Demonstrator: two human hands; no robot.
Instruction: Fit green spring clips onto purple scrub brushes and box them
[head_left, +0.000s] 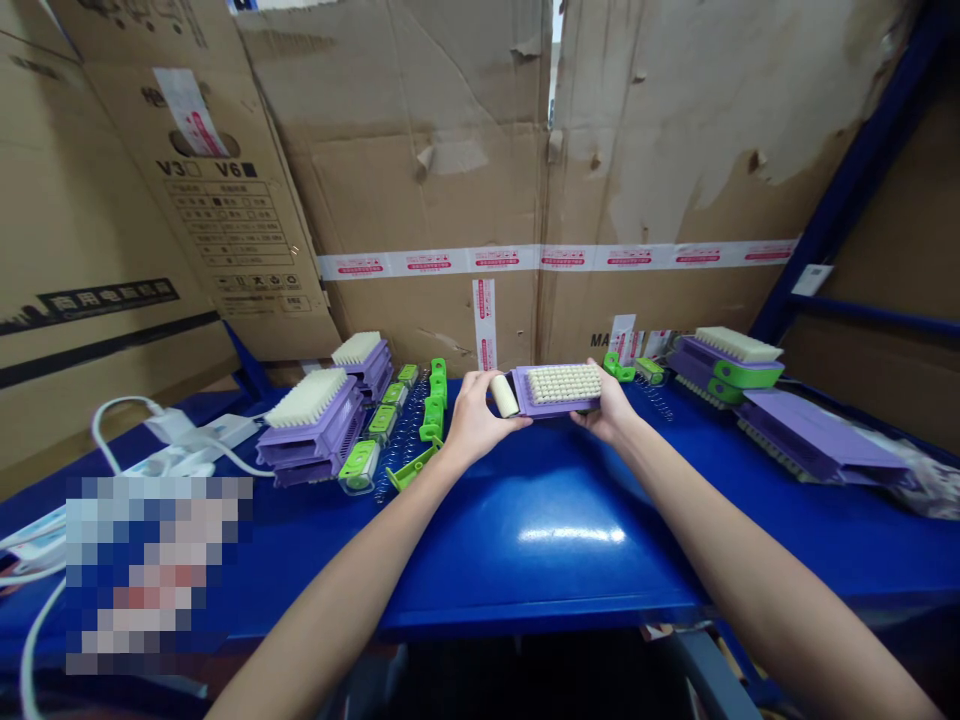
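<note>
Standing behind the work area, brown corrugated cardboard panels [420, 205] present torn, scuffed faces crossed by printed tape. Below them lies the smooth, glossy blue tabletop [525, 565]. The left brush stack [309, 440] and right brush stack [701, 368] combine ribbed purple plastic with cream bristle blocks. Between them, over the rear middle of the tabletop, is the purple brush unit [562, 385], rectangular, with rows of rounded tufts. The right hand [611, 405] grips its right end; the left hand [478, 418] is closed about its left end. Caution: uneven grip could tilt or drop the unit. Angular green brackets [433, 418] and green-and-clear boxes [360, 465] lie left of the hands. A smooth cream cylinder [503, 396] sits within the left hand's grip; its attachment cannot be confirmed. If loose, it could fall when the fingers relax. Slender coiled springs [407, 432] could tangle or scatter if the left forearm brushes them.
</note>
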